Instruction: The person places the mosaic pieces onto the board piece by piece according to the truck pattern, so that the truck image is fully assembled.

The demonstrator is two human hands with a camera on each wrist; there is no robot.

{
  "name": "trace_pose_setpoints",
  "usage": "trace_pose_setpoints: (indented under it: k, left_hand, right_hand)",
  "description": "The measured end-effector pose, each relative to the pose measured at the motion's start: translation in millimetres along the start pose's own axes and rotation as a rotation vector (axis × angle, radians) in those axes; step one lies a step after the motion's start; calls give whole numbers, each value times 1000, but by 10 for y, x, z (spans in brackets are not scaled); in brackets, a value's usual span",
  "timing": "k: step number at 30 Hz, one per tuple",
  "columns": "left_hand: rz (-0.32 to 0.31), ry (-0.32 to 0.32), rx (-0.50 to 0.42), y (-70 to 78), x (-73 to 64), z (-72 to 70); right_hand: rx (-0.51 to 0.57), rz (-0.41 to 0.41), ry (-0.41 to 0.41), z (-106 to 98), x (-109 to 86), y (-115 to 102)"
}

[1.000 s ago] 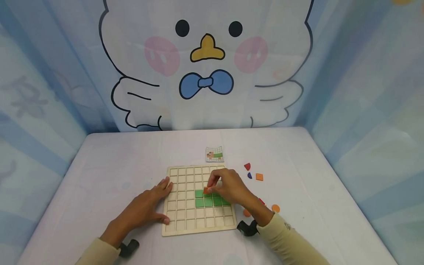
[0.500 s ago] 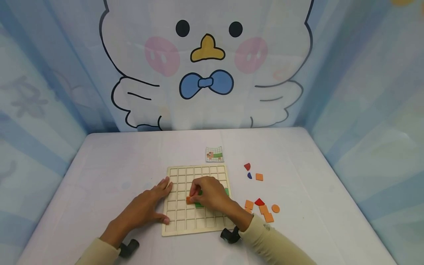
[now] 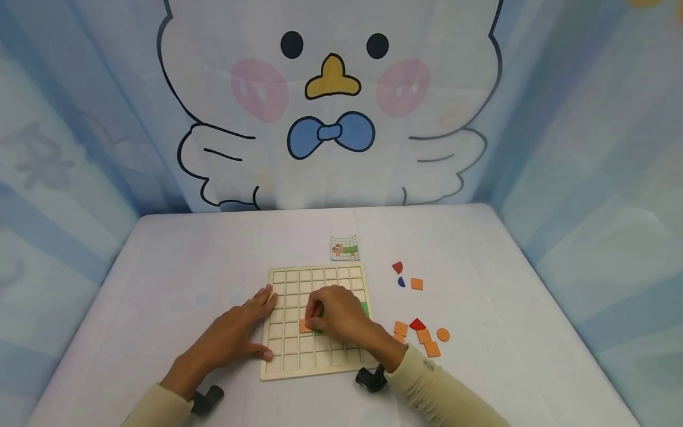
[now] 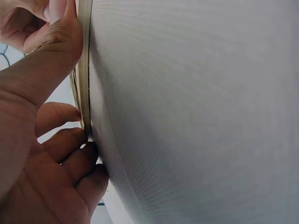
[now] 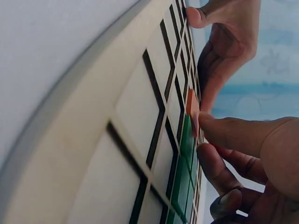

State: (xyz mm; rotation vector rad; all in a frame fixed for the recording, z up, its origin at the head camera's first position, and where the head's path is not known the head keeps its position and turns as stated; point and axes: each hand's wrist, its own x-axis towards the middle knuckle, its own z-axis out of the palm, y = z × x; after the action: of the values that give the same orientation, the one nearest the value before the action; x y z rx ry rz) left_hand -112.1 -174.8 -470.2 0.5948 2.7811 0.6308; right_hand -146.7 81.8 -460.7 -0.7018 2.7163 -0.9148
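Note:
The wooden grid board (image 3: 290,362) lies flat on the table. My left hand (image 3: 237,329) rests along its left edge, fingers spread and thumb lower down; the left wrist view shows the fingertips (image 4: 91,179) against that edge. Over the middle of the board, my right hand (image 3: 341,313) has its thumb and fingertips at an orange square tile (image 3: 303,326). That tile sits in a grid cell at the left end of the green tiles (image 5: 183,168), thumb on it in the right wrist view. My right hand hides most of the green tiles in the head view.
A small picture card (image 3: 344,248) lies beyond the board. To the right are a red piece (image 3: 398,267), a blue piece (image 3: 401,282) and an orange square (image 3: 417,284). Nearer, several orange squares (image 3: 433,349) lie with a red triangle (image 3: 417,324) and an orange circle (image 3: 443,335).
My right hand has moved left across the board with the orange square tile, which now lies flatter in its cell. The left hand has stayed on the board's edge.

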Motion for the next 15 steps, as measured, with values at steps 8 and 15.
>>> trace_pose_setpoints:
  k: [8, 15]
  left_hand:
    - [-12, 1, 2, -8, 2, 8]
    - [-5, 4, 0, -11, 2, 9]
  right_hand:
    - [44, 93, 92, -256, -67, 246]
    - [43, 208, 195, -578, -209, 598]
